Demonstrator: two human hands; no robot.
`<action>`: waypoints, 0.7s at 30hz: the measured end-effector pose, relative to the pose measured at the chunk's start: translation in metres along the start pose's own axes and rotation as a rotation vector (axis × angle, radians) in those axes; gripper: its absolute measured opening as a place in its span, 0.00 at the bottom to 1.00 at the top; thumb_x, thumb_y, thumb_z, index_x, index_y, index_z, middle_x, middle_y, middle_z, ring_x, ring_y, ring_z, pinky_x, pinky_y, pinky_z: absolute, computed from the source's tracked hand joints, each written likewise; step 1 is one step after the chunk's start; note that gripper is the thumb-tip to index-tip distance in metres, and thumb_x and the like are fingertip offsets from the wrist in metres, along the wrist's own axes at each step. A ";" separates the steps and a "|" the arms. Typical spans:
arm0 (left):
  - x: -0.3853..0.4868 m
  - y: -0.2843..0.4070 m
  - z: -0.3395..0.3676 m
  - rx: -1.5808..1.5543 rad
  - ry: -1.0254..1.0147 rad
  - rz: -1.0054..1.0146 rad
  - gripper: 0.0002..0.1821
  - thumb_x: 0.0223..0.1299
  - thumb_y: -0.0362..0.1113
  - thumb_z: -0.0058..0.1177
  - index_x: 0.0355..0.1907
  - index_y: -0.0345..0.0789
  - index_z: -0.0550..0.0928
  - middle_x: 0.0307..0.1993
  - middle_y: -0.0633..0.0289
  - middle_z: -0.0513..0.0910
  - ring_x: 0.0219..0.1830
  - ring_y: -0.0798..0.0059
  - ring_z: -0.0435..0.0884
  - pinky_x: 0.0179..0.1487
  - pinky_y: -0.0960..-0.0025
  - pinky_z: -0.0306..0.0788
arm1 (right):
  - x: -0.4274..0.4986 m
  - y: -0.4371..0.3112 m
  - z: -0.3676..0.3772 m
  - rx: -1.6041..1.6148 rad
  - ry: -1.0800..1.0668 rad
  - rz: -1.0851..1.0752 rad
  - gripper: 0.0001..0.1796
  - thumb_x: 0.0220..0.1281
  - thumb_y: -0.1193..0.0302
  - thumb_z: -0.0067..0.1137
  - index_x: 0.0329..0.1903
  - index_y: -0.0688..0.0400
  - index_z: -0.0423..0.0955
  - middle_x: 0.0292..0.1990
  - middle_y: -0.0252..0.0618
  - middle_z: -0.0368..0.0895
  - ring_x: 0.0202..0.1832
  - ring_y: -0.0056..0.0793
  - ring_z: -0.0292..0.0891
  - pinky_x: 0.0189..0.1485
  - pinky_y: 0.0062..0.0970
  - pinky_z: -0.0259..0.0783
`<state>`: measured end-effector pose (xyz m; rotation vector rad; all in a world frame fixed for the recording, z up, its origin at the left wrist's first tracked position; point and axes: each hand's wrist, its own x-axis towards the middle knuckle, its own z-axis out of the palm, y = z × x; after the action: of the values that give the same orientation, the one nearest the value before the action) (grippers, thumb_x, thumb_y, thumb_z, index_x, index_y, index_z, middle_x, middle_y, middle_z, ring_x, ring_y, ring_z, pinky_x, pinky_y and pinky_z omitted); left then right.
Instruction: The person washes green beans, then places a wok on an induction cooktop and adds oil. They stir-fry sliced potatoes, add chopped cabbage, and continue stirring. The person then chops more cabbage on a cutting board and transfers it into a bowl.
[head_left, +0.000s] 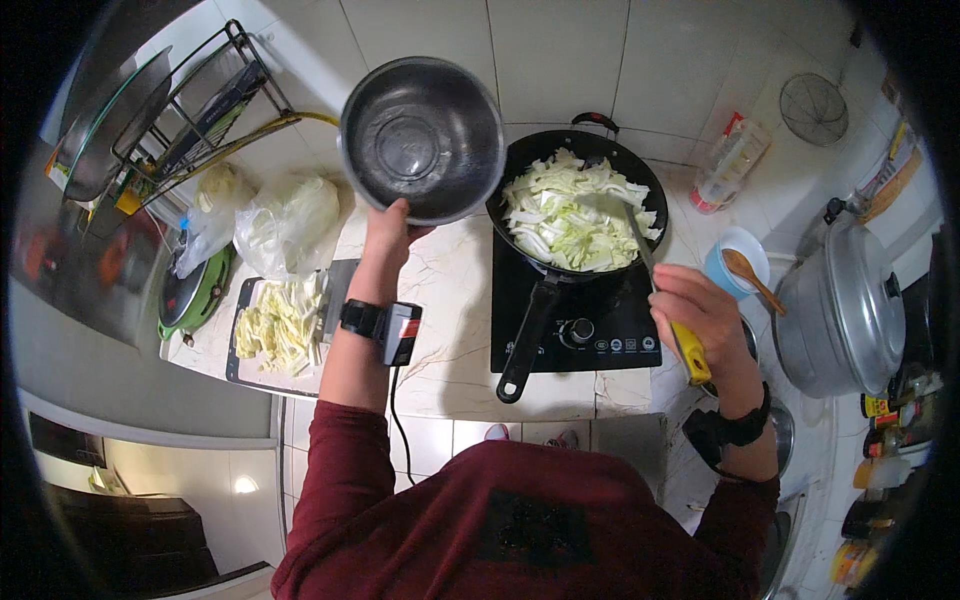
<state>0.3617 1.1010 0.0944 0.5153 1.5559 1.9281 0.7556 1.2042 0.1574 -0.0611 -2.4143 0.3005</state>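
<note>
My left hand (390, 232) grips the near rim of a metal mixing bowl (409, 146), tipped so that its bare inside faces me. Left of the wok the bowl hangs above the counter. In my right hand (694, 311) is a spatula (641, 232) with a yellow-ended handle; its blade is partly buried in chopped cabbage (574, 217). The cabbage heaps up in a black wok (656, 184), which sits on an induction cooktop (622, 319) with its long handle pointing towards me.
A cutting board (238, 319) at left bears more cut cabbage and a cleaver (341, 281). Behind it are plastic bags (289, 225) and a dish rack (225, 105). To the right stand a blue-and-white bowl (721, 266) with a wooden spoon (750, 276) and a large lidded aluminium pot (817, 315).
</note>
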 end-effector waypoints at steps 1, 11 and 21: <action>-0.002 -0.001 -0.008 -0.037 0.019 -0.022 0.26 0.59 0.25 0.36 0.62 0.36 0.56 0.50 0.48 0.73 0.41 0.58 0.81 0.33 0.62 0.82 | -0.003 0.004 0.005 0.021 -0.029 0.002 0.14 0.43 0.78 0.63 0.38 0.60 0.75 0.43 0.45 0.76 0.47 0.44 0.75 0.48 0.34 0.74; -0.016 -0.040 -0.068 -0.139 0.161 -0.109 0.22 0.60 0.26 0.36 0.58 0.26 0.59 0.47 0.43 0.73 0.38 0.54 0.81 0.35 0.61 0.82 | 0.008 0.013 -0.004 -0.062 -0.079 0.088 0.15 0.46 0.76 0.62 0.40 0.56 0.75 0.40 0.44 0.80 0.45 0.41 0.78 0.46 0.33 0.75; -0.018 -0.074 -0.089 -0.314 0.137 -0.222 0.21 0.63 0.28 0.32 0.60 0.30 0.58 0.50 0.45 0.72 0.42 0.55 0.80 0.36 0.60 0.83 | 0.021 0.005 0.003 0.095 -0.174 0.304 0.12 0.47 0.79 0.61 0.38 0.59 0.76 0.40 0.43 0.82 0.41 0.38 0.80 0.46 0.31 0.74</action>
<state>0.3337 1.0332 0.0025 0.0752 1.2930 2.0143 0.7376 1.2111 0.1677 -0.3756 -2.5571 0.5803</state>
